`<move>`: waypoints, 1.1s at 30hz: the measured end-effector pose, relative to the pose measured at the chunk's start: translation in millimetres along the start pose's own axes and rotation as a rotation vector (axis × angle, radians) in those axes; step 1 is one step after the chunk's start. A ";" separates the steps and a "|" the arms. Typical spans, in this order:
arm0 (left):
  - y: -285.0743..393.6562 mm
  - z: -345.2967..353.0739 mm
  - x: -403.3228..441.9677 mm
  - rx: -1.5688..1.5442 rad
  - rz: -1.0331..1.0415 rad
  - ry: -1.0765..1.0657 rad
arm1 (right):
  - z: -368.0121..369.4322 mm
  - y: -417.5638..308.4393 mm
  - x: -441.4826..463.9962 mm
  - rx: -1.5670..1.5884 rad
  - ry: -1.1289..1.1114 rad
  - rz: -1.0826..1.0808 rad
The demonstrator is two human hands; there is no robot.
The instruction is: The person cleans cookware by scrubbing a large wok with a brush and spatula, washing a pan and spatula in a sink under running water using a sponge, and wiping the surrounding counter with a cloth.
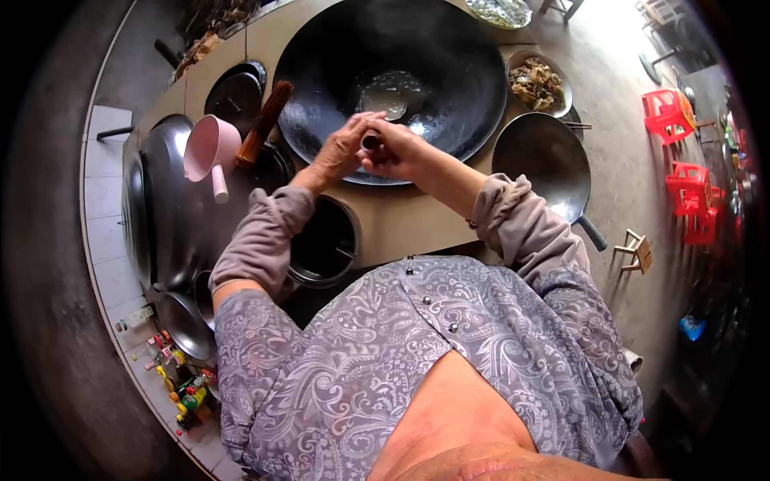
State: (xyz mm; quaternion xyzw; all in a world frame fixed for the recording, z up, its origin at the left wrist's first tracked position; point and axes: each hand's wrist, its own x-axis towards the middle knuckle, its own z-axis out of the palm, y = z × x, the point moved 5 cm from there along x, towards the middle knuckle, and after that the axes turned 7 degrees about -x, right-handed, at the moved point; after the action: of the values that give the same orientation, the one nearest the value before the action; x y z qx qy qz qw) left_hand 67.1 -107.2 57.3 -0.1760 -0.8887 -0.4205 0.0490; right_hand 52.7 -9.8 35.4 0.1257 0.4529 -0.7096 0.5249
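In front of me, my left hand point(345, 148) and my right hand point(391, 151) meet over the near side of a large black wok point(321, 72). Both are closed around the handle point(370, 141) of a long tool, whose round, dark end points up at me. The tool's far end is hard to make out behind my hands. Low in the wok lies a shiny, wet, pale patch point(389, 94), perhaps liquid or the tool's head. Left of my left hand, a brown bundled brush point(265, 124) leans beside a pink dipper point(212, 148).
A smaller wok point(541, 160) with a handle sits at the right, below a bowl of cooked food point(537, 84). A dark pot point(321, 240) stands close to my left forearm. Several bottles point(184, 393) line the left ledge. Red stools point(668, 115) stand on the floor farther right.
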 end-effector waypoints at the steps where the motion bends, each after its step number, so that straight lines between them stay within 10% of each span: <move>1: -12.8 4.6 1.8 -0.189 -0.016 0.041 | 5.2 -1.3 -10.0 -0.087 -0.034 0.032; 6: -23.3 -15.6 1.3 -0.742 -0.264 0.313 | -41.2 -25.0 -98.1 -0.538 -0.093 -0.280; 12: -23.7 -49.9 -15.5 -0.798 -0.714 0.658 | -224.6 -64.5 -258.2 -1.064 0.804 -0.650; 16: -43.3 -8.8 -9.3 -0.831 -0.750 0.777 | -354.0 -39.6 -301.6 -1.702 0.935 -0.549; 24: -56.8 82.1 28.3 -1.105 -0.527 1.196 | -388.2 7.2 -288.2 -0.868 0.054 -0.024; 33: -61.8 70.2 70.2 -1.129 -0.146 1.672 | -376.7 18.2 -276.2 -0.553 -0.107 0.016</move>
State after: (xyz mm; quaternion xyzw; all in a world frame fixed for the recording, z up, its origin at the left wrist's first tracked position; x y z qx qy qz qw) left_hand -16.0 -70.6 -16.4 0.2326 -0.2491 -0.7698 0.5396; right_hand 71.7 455.7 -3.6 -0.0565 0.6000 -0.5605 0.5680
